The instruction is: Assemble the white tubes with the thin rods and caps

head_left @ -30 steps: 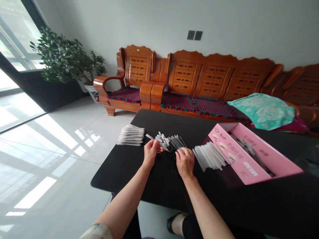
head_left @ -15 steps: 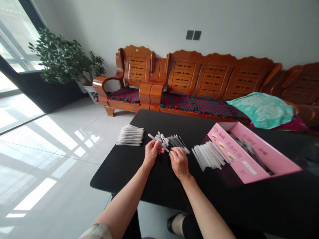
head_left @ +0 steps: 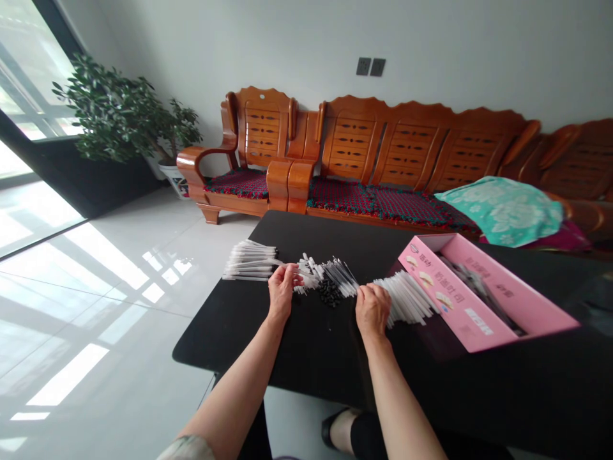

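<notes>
My left hand (head_left: 282,287) is closed in a pinch on a slim white pen (head_left: 274,261), whose far end lies by a stack of similar white pens (head_left: 249,260). My right hand (head_left: 373,309) has its fingers drawn together between the thin dark refills (head_left: 341,276) and a pile of white plastic tubes (head_left: 410,299). What its fingertips hold, if anything, is hidden. Between the hands are a heap of small black plugs (head_left: 329,294) and a cluster of small white pieces (head_left: 309,271).
On the right of the black table (head_left: 306,351) stands an open pink box (head_left: 450,306) with dark and clear items inside. Behind it are a wooden sofa (head_left: 354,144) and a turquoise cloth (head_left: 507,211). A potted plant (head_left: 124,115) is at the left.
My hands have moved apart. The left went leftward with the pen to the stack; the right went rightward to the white tubes. The black plugs now show between them.
</notes>
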Motion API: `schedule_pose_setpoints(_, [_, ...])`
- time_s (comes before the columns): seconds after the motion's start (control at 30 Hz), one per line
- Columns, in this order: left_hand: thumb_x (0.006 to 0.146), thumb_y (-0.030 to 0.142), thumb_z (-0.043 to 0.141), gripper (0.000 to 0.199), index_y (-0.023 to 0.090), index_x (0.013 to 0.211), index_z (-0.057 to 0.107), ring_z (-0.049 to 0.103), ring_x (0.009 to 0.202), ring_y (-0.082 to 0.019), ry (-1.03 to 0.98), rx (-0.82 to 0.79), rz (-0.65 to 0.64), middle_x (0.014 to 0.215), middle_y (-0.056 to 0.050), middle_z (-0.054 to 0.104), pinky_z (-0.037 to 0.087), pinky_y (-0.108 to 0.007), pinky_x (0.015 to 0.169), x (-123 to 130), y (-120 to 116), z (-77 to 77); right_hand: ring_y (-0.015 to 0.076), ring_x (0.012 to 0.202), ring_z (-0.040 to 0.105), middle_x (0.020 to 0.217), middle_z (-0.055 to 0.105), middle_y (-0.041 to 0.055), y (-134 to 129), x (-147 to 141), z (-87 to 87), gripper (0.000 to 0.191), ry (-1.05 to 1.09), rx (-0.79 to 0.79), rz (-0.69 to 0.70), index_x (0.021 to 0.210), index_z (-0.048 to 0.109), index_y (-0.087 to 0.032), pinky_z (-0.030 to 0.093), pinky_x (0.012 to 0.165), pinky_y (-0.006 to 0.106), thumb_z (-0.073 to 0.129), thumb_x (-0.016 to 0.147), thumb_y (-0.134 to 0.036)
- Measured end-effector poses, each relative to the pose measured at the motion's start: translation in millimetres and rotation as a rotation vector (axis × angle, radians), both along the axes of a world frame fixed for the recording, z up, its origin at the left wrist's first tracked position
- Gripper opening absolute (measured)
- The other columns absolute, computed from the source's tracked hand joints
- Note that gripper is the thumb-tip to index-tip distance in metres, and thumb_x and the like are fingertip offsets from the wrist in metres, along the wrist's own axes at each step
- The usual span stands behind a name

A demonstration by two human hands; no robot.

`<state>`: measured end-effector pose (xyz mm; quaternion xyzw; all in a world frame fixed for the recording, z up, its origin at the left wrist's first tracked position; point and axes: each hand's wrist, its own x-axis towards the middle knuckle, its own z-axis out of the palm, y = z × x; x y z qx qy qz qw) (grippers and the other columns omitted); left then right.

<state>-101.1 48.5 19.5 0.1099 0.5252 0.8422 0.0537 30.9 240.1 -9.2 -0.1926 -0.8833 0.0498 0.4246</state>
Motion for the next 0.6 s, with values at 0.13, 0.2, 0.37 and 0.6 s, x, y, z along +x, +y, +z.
schedule_pose_setpoints(0.13, [0.079, 0.047, 0.068, 0.038, 0.013, 0.097, 0.066, 0.062, 0.062, -0.012, 0.006, 0.016, -0.220, 0.075, -0.003, 0.064, 0.053, -0.024, 0.058, 6, 4, 3.2, 0.0242, 0.088, 0.054, 0.090, 0.063, 0.0122, -6, -2, 7.1, 0.022, 0.025, -0.031, 0.016, 0.084, 0.065, -0.016, 0.043, 0.084, 0.042, 0.046, 0.093, -0.024])
schedule_pose_setpoints(0.2, [0.078, 0.046, 0.070, 0.039, 0.014, 0.099, 0.064, 0.063, 0.062, -0.013, -0.006, 0.015, -0.306, 0.073, -0.003, 0.065, 0.053, -0.025, 0.058, 10, 5, 4.9, 0.0248, 0.092, 0.056, 0.095, 0.064, 0.0132, -15, -3, 13.5, 0.022, 0.102, -0.060, 0.098, 0.096, 0.066, -0.015, 0.044, 0.087, 0.044, 0.047, 0.094, -0.025])
schedule_pose_setpoints(0.37, [0.073, 0.042, 0.076, 0.034, 0.013, 0.089, 0.068, 0.063, 0.066, -0.015, 0.022, -0.037, -0.492, 0.081, -0.007, 0.067, 0.053, -0.025, 0.058, 20, 9, 9.0, 0.0222, 0.095, 0.063, 0.104, 0.068, 0.0118, -49, -8, 22.1, 0.030, 0.070, -0.230, 0.459, 0.120, 0.059, -0.017, 0.051, 0.086, 0.038, 0.044, 0.095, -0.025])
schedule_pose_setpoints(0.6, [0.079, 0.045, 0.069, 0.036, 0.013, 0.097, 0.072, 0.056, 0.057, -0.010, 0.023, -0.008, -0.404, 0.067, -0.002, 0.061, 0.047, -0.021, 0.053, 12, 4, 9.9, 0.0191, 0.075, 0.067, 0.085, 0.072, 0.0062, -58, -3, 30.9, 0.021, -0.061, -0.563, 0.589, 0.099, 0.068, -0.020, 0.052, 0.070, 0.030, 0.051, 0.092, -0.031])
